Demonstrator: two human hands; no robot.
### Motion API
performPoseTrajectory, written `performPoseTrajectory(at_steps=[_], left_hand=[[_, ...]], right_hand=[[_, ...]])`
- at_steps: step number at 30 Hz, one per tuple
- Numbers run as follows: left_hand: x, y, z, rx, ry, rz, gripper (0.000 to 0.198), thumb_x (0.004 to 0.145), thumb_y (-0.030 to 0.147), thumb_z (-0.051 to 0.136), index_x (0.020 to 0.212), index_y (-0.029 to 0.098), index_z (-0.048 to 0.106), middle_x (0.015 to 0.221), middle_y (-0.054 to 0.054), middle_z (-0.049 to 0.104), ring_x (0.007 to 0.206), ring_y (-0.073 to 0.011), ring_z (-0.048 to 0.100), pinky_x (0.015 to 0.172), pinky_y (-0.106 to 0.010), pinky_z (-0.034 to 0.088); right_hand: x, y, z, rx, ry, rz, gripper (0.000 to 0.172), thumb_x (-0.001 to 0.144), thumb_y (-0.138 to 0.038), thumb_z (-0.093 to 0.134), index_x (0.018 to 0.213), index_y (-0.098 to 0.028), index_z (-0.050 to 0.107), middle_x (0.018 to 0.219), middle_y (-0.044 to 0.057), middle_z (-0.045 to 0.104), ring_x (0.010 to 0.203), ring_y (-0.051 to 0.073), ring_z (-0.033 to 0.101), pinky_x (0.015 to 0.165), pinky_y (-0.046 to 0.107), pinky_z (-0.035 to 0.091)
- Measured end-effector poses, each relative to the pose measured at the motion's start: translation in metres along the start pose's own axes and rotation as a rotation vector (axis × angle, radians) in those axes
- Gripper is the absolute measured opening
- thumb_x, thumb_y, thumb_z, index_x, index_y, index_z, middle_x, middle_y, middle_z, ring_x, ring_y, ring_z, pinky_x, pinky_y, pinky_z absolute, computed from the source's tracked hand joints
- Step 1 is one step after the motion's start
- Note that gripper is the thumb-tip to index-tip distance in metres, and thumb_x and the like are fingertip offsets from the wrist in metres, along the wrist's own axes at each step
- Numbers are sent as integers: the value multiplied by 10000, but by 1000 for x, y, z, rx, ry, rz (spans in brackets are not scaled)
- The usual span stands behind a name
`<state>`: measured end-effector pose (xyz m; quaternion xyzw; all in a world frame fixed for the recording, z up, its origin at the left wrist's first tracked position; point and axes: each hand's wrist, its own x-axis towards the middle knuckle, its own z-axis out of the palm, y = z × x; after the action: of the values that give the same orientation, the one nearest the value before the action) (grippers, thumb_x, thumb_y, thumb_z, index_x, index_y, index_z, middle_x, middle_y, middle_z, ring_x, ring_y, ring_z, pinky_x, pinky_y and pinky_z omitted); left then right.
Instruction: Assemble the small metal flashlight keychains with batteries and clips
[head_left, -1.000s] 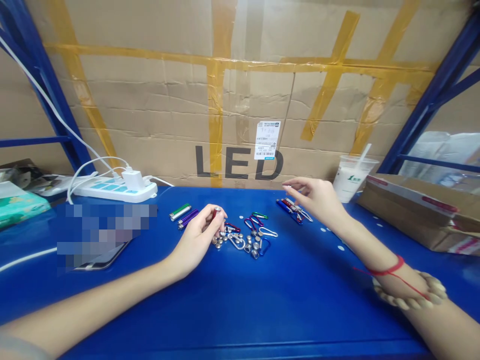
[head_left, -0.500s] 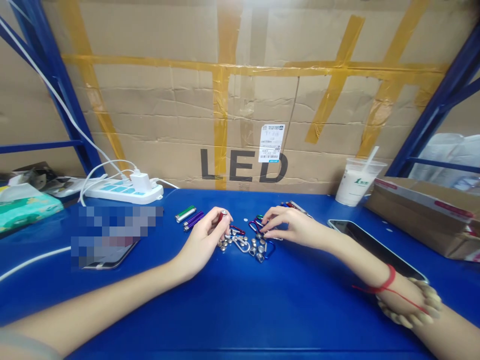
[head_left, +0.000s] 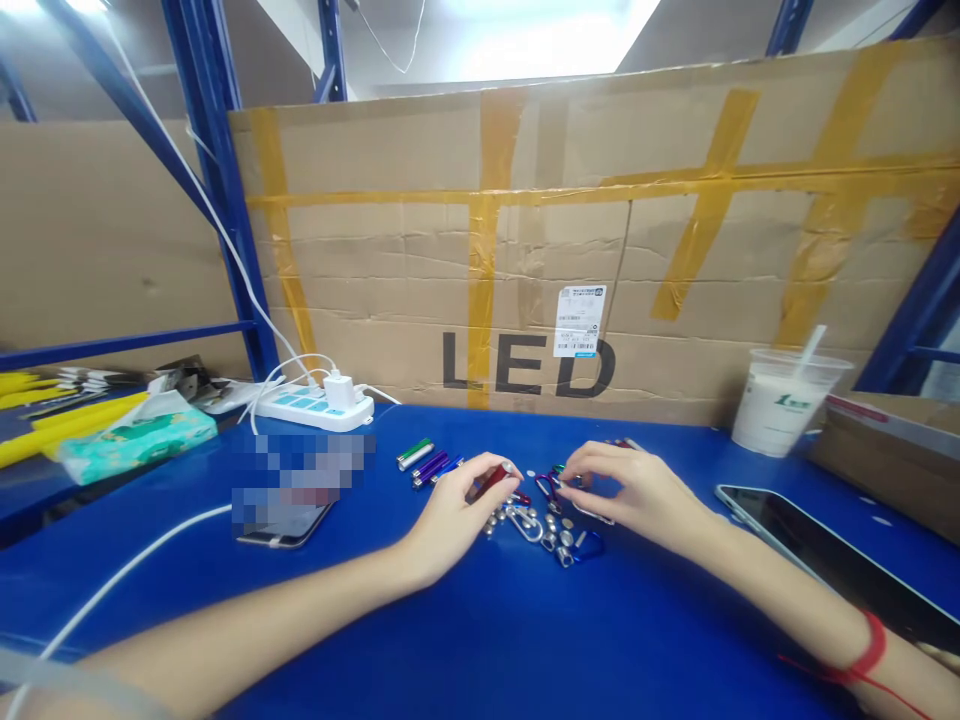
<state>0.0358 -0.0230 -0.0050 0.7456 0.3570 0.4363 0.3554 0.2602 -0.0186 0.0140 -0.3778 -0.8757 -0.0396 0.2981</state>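
My left hand (head_left: 459, 510) is closed round a red metal tube (head_left: 487, 482) with a round silvery end, tilted up to the right. My right hand (head_left: 626, 490) hovers low over the carabiners, thumb and forefinger drawn together at a purple carabiner (head_left: 547, 490); what lies between the tips is too small to make out. Between the hands lie a silver carabiner (head_left: 525, 523), a blue carabiner (head_left: 589, 545) and several small silvery metal caps (head_left: 564, 556). Beyond my left hand, purple tubes (head_left: 430, 468) lie beside a green and a silver tube (head_left: 415, 454).
A blurred-out phone (head_left: 289, 525) and a white power strip (head_left: 315, 408) with cables are at left, near a tissue pack (head_left: 139, 445). At right are a large phone (head_left: 817, 550), a drink cup (head_left: 780, 405) and a cardboard box (head_left: 885, 450). Taped cardboard (head_left: 390, 280) stands behind.
The camera view has tilted up and turned left. My right thumb and forefinger have come closer together at the carabiners. The red tube in my left hand now leans over more and shows more of its length.
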Motion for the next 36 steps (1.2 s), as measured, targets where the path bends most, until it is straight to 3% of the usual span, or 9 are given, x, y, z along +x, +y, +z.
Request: performPoseTrajectory(at_steps=[2, 5, 12, 21, 25, 29, 33, 36], left_hand=[[0, 0, 0, 38, -24, 19, 167, 841, 305, 537, 877, 177, 638, 881, -28, 619, 822, -166, 536, 719, -249, 396], [0, -1, 0, 115, -73, 71, 164, 834, 292, 559, 885, 183, 671, 864, -43, 638, 852, -189, 540, 750, -275, 398], [-2, 1, 1, 176, -196, 167, 178, 851, 288, 541, 884, 196, 689, 793, -32, 610, 812, -183, 540, 752, -277, 410], [-2, 1, 2, -8, -274, 53, 143, 835, 230, 540, 886, 147, 644, 804, -21, 633, 737, -145, 583, 699, -234, 445], [-3, 3, 1, 8, -248, 55, 151, 865, 241, 497, 880, 151, 618, 752, -5, 633, 753, -137, 581, 727, -226, 430], [-3, 4, 0, 25, -207, 14, 261, 925, 322, 383, 962, 161, 584, 763, -6, 631, 763, -132, 573, 709, -225, 422], [-2, 1, 0, 19, -176, -7, 315, 931, 387, 348, 963, 173, 576, 779, -4, 600, 762, -133, 550, 718, -235, 413], [-2, 0, 0, 24, -163, -24, 320, 924, 409, 358, 975, 182, 578, 788, -3, 578, 765, -137, 530, 712, -239, 404]], right_hand=[[-1, -11, 0, 17, 153, -42, 122, 836, -286, 572, 852, -210, 666, 811, 17, 677, 610, 103, 600, 570, 214, 488], [-3, -26, 3, 82, 275, -153, 118, 831, -240, 590, 909, -197, 667, 791, 19, 683, 593, 90, 605, 573, 195, 508], [-4, -36, 12, 165, 245, -277, 145, 846, -174, 564, 916, -193, 690, 828, 45, 678, 741, 111, 642, 651, 192, 534], [-6, -34, 17, 169, 266, -278, 80, 814, -173, 613, 827, -163, 692, 808, 50, 657, 660, 98, 626, 586, 182, 507], [-1, -31, 7, 166, 232, -131, 104, 830, -244, 598, 817, -177, 677, 806, 36, 660, 637, 93, 607, 506, 171, 454], [4, -16, -10, -80, 218, 195, 178, 857, -321, 546, 823, -211, 682, 826, 14, 674, 582, 92, 581, 522, 202, 428], [2, 2, -14, -321, -5, 381, 186, 811, -404, 588, 840, -271, 714, 874, 1, 682, 621, 126, 606, 483, 219, 377], [-2, 10, -6, -356, -126, 386, 181, 807, -355, 607, 930, -271, 712, 937, 26, 680, 741, 169, 630, 554, 240, 418]])
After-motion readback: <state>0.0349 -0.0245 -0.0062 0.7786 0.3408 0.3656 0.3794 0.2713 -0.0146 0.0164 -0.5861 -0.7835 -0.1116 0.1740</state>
